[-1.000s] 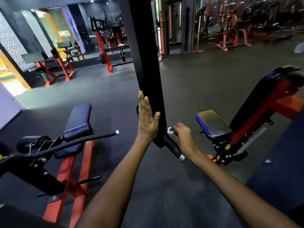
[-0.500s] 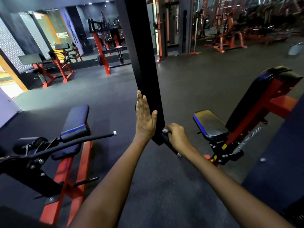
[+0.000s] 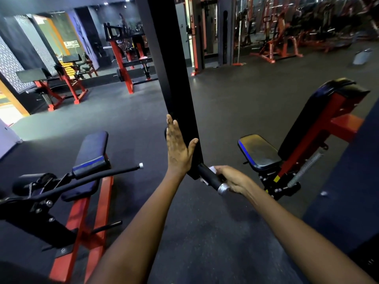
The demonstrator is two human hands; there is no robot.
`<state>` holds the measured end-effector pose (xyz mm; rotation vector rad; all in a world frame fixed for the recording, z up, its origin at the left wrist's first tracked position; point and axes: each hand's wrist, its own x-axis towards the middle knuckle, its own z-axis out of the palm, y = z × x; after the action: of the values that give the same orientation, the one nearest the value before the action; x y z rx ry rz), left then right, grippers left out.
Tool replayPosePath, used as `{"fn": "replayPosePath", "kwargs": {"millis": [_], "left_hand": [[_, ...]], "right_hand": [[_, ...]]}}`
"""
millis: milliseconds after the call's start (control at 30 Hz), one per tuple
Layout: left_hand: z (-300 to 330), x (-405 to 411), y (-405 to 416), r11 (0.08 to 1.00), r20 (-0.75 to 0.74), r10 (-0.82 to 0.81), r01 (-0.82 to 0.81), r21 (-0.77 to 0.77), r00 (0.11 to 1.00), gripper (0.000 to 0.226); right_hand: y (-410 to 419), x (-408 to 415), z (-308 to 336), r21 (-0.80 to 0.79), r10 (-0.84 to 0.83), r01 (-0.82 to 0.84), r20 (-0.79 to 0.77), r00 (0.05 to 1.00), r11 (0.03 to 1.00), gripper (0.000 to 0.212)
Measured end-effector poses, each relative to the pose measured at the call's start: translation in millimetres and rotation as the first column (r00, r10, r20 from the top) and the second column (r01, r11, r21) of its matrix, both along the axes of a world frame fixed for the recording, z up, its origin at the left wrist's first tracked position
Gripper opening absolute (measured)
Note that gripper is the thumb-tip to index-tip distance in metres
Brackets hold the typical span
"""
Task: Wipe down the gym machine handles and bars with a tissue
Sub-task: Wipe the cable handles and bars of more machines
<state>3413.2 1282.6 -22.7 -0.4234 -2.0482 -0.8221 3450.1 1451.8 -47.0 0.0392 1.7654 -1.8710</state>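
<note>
A wide black bar (image 3: 174,83) hangs down the middle of the view, and its lower end stops above the dark rubber floor (image 3: 215,111). The left hand (image 3: 178,147) lies flat against the bar's left face, fingers straight and together, thumb spread across the front edge. From the bar's bottom corner a black handle (image 3: 209,177) sticks out down and to the right, ending in a silver cap (image 3: 223,188). The right hand (image 3: 232,178) wraps the handle's right side near the cap, pressing a white tissue (image 3: 213,169) against it; scraps of tissue show above and below the grip. To the left stands a red-framed bench with a blue-black pad (image 3: 92,152), and a thin black rod (image 3: 114,173) from it reaches toward the bar but stops well short. To the right a seat (image 3: 259,151) sits near the handle's end. Open floor stretches behind the bar to distant red machines (image 3: 123,66).
</note>
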Motion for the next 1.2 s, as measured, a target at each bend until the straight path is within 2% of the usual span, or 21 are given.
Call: {"fn": "replayPosePath", "kwargs": {"millis": [67, 100, 167, 200, 233, 300, 367, 433, 500, 567, 667, 733, 800, 833, 933, 1000, 1067, 1133, 1167, 1200], "left_hand": [[0, 0, -3, 1.0, -0.002, -0.009, 0.009, -0.018, 1.0, 0.077], [0, 0, -4, 1.0, -0.005, -0.013, 0.013, -0.025, 1.0, 0.077], [-1, 1, -4, 0.999, -0.024, -0.02, 0.019, -0.034, 1.0, 0.076], [-2, 0, -3, 0.999, -0.028, -0.025, 0.024, -0.03, 0.999, 0.075], [-2, 0, -2, 0.999, -0.023, -0.026, 0.026, -0.023, 0.999, 0.075], [-3, -1, -2, 1.0, -0.018, -0.015, 0.015, -0.014, 1.0, 0.076], [-4, -1, -3, 1.0, -0.019, -0.015, 0.014, -0.02, 1.0, 0.077], [-4, -2, -3, 0.999, -0.023, -0.029, 0.028, -0.024, 0.999, 0.078], [-6, -1, -4, 0.999, -0.033, -0.033, 0.033, -0.02, 0.999, 0.077], [-7, -2, -5, 0.999, -0.034, -0.037, 0.036, -0.019, 0.999, 0.076], [-8, -1, -5, 0.999, -0.039, -0.044, 0.044, -0.018, 0.998, 0.076], [-8, -1, -3, 0.999, -0.037, -0.04, 0.04, -0.005, 0.999, 0.075], [-7, -1, -2, 0.999, -0.03, -0.033, 0.033, -0.002, 0.999, 0.073], [-7, -1, -2, 1.0, -0.033, -0.028, 0.028, -0.009, 0.999, 0.073], [-8, -2, -4, 0.999, -0.059, -0.007, 0.005, -0.032, 0.998, 0.072], [-10, -2, -4, 0.999, -0.055, 0.012, -0.014, -0.031, 0.998, 0.072], [-11, -2, -4, 0.999, -0.046, 0.02, -0.021, -0.032, 0.999, 0.072], [-11, -1, -2, 0.999, -0.039, 0.028, -0.029, -0.031, 0.999, 0.072], [-12, 0, -1, 0.999, -0.039, 0.034, -0.035, -0.023, 0.999, 0.072], [-13, 1, 0, 0.999, -0.035, 0.04, -0.04, -0.01, 0.999, 0.072]], "right_hand": [[10, 9, -15, -0.063, -0.022, 0.025, 0.038, 0.999, 0.998, 0.025], [17, 14, -22, -0.043, -0.021, 0.023, 0.042, 0.999, 0.999, 0.026], [31, 16, -27, 0.115, -0.023, 0.025, -0.019, 1.0, 0.993, 0.025], [34, 13, -26, 0.231, -0.068, 0.098, -0.137, 0.988, 0.968, 0.025], [34, 6, -24, 0.292, -0.161, 0.246, -0.285, 0.945, 0.924, 0.025], [17, 0, -6, 0.265, -0.233, 0.439, -0.561, 0.794, 0.859, 0.025], [-6, 3, 8, 0.252, -0.101, 0.392, -0.718, 0.689, 0.885, 0.019], [-15, 10, -3, 0.382, 0.176, 0.249, -0.791, 0.586, 0.89, 0.019], [-5, 23, -19, 0.499, 0.375, 0.212, -0.817, 0.437, 0.84, 0.031], [13, 36, -30, 0.5, 0.429, 0.222, -0.852, 0.302, 0.837, 0.038], [35, 52, -22, 0.442, 0.394, 0.229, -0.891, 0.227, 0.867, 0.037], [30, 41, -6, 0.441, 0.397, 0.277, -0.896, 0.2, 0.854, 0.03], [6, 19, 5, 0.475, 0.451, 0.369, -0.879, 0.154, 0.799, 0.028], [-9, 11, 6, 0.542, 0.529, 0.376, -0.836, 0.148, 0.752, 0.03], [-27, 0, -11, 0.715, 0.758, 0.337, -0.653, 0.005, 0.613, 0.019], [-4, 12, -19, 0.748, 0.771, 0.243, -0.636, -0.005, 0.618, 0.018], [25, 34, -17, 0.712, 0.71, 0.089, -0.701, 0.059, 0.696, 0.026], [44, 47, -9, 0.548, 0.531, -0.001, -0.811, 0.246, 0.837, 0.034], [46, 44, -6, 0.414, 0.368, 0.065, -0.862, 0.349, 0.908, 0.034], [43, 34, -5, 0.287, 0.182, 0.189, -0.881, 0.436, 0.939, 0.034]]}}
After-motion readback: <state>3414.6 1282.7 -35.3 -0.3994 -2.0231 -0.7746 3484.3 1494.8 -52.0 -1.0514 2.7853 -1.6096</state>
